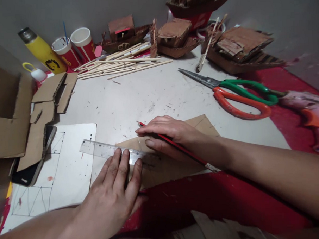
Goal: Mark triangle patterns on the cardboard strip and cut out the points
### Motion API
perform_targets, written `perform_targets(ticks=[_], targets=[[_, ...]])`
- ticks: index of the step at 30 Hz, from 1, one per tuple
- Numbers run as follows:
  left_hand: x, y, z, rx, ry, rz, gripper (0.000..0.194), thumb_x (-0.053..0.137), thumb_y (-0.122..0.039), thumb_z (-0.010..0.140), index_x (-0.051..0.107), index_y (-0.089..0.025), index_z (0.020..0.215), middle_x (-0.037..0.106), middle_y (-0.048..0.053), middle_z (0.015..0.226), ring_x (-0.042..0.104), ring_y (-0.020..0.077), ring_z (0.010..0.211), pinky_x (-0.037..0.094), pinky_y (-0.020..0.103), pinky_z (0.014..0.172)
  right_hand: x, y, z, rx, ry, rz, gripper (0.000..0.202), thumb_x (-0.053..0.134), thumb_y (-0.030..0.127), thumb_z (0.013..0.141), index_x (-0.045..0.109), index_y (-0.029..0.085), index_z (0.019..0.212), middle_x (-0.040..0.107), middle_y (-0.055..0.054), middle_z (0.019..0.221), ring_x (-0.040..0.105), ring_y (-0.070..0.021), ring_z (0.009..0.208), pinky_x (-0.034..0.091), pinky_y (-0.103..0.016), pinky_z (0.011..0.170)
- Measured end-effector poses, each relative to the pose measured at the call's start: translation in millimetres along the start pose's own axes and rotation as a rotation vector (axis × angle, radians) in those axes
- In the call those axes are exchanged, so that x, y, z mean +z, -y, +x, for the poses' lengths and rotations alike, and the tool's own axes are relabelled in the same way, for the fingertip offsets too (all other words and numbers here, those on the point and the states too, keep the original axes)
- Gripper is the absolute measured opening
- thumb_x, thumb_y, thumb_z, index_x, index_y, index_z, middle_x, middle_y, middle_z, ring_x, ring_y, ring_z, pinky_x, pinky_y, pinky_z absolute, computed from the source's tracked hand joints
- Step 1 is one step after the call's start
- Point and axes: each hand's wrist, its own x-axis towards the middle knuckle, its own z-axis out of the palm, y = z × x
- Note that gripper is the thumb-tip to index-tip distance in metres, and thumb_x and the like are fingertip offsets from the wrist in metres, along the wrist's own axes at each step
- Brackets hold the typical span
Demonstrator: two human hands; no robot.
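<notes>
My left hand (pixel 112 185) lies with its fingers spread, fingertips pressing on a transparent plastic ruler (pixel 102 149). Under the ruler's right part is a piece of brown cardboard (pixel 174 168) at the table's near edge. A red and black pencil (pixel 176 147) is held in my right hand (pixel 173 131), its sharpened tip pointing up and left, away from the cardboard. That hand rests over the cardboard, partly covering it and the ruler's right end. Left of the ruler lies a white sheet with drawn lines (pixel 74 165).
Large scissors (pixel 240 91) with green and orange handles lie at right. Wooden sticks (pixel 117 66), cups (pixel 82 42), a yellow bottle (pixel 40 50) and cardboard model boats (pixel 241 49) stand along the back. Cardboard pieces (pixel 43 117) partly cover a phone (pixel 32 174) at left.
</notes>
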Motion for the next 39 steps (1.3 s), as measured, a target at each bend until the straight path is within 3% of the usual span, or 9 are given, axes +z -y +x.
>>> perform_targets(ticks=[11,22,39], targets=[[0.8,1.7,1.4,-0.017,0.033,-0.011,0.055,0.054,-0.040,0.096,0.050,-0.001,0.135,0.053,0.037,0.137,0.048,0.0489,0.131,0.053,0.056,0.097,-3.1,2.5,1.9,-0.001,0.040,0.000,0.030,0.045,0.027,0.102,0.063,0.011,0.120,0.072,-0.011,0.099,0.064,-0.0224,0.099,0.046,-0.038,0.092],[-0.8,3.6,1.2,0.012,-0.003,0.006,0.049,0.048,-0.037,0.098,0.052,-0.001,0.132,0.058,0.036,0.132,0.054,0.0495,0.124,0.057,0.055,0.090,-3.7,1.2,0.7,0.000,0.040,0.023,0.030,0.048,0.024,0.101,0.063,0.009,0.122,0.071,-0.011,0.100,0.064,-0.0212,0.098,0.044,-0.036,0.094],[0.7,4.3,-0.1,0.013,-0.011,0.009,0.053,0.054,-0.040,0.095,0.054,-0.001,0.131,0.058,0.036,0.132,0.054,0.0483,0.125,0.057,0.054,0.091,-3.5,0.5,1.9,-0.006,0.026,0.024,0.027,0.048,0.025,0.100,0.063,0.015,0.121,0.072,-0.010,0.102,0.064,-0.0216,0.099,0.046,-0.037,0.093]])
